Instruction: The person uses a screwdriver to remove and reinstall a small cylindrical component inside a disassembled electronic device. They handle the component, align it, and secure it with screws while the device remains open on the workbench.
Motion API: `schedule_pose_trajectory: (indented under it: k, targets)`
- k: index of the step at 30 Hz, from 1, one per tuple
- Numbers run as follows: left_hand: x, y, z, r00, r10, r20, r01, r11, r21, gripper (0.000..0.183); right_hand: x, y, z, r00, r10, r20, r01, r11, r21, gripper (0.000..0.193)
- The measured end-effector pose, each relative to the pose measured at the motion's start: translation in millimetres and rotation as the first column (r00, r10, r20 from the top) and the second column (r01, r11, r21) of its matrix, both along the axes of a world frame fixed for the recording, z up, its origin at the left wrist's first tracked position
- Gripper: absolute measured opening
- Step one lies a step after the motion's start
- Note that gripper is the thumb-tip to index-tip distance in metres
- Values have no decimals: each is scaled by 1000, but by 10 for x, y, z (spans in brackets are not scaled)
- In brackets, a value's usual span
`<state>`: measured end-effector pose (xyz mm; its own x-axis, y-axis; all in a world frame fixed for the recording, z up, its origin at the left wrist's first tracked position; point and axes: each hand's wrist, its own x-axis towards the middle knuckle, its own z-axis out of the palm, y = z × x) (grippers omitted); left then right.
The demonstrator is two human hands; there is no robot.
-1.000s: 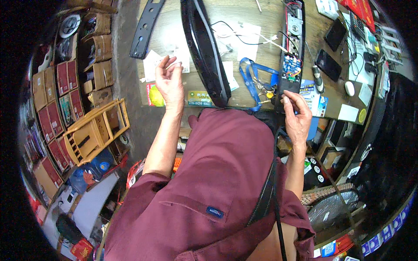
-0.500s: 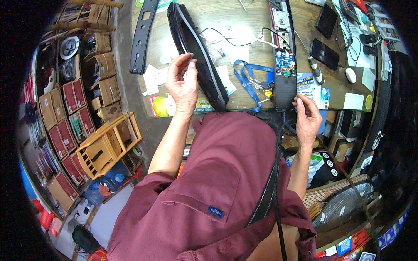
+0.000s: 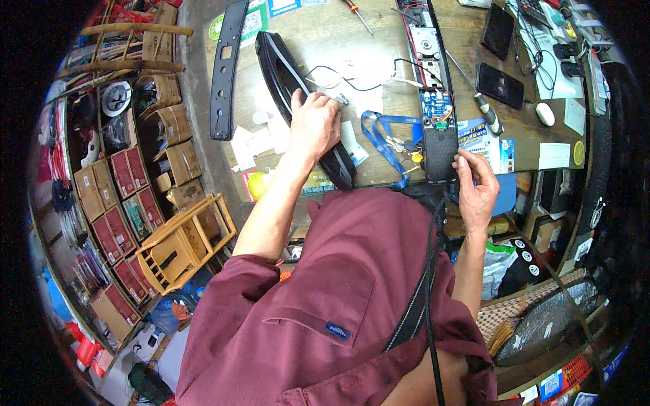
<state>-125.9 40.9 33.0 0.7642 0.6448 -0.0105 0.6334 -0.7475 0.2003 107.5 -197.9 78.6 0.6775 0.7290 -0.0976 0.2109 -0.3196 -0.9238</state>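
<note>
Left hand [image 3: 315,127] shifted over black casing [image 3: 336,165]; long axis upper-left to lower-right.

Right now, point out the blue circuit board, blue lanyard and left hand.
Blue circuit board [image 3: 436,106], head view: middle of its face.
Blue lanyard [image 3: 401,120], head view: upper strap.
Left hand [image 3: 317,126], head view: back of the hand.

Wooden chair [image 3: 181,254] near stacked cardboard boxes [image 3: 181,161]; grey floor [image 3: 215,166].

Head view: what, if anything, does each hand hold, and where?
Left hand: over the middle of the black cover. Right hand: at the near end of the open case. Whether either grips cannot be told.
</note>
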Motion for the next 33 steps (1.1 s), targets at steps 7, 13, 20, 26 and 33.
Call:
schedule_pose_trajectory:
  k: [7, 13, 20, 26, 33]
  targets:
    - [196, 347, 139, 981, 158, 116, -140, 978, -153, 17, 101, 30, 2, 999, -9, 37, 10, 1000, -19, 14]
    - [685, 1067, 0, 866, 395, 306, -277, 889, -366, 26, 233, 90, 60, 998, 25, 61, -20, 997, -70, 16]
    - [1559, 1776, -399, 782, 547, 298, -461, 830, -312, 70, 373, 230, 100, 996, -18, 87, 20, 999, -25, 14]
    - [1646, 2034, -589, 752, 643, 148, -558, 739, -379, 48, 516, 296, 185, 995, -72, 64, 73, 997, -6, 14]
    - [1264, 1104, 399, 512, 521, 683, 163, 722, -673, 35, 533, 666, 417, 954, 19, -299, 31, 986, 162, 30]
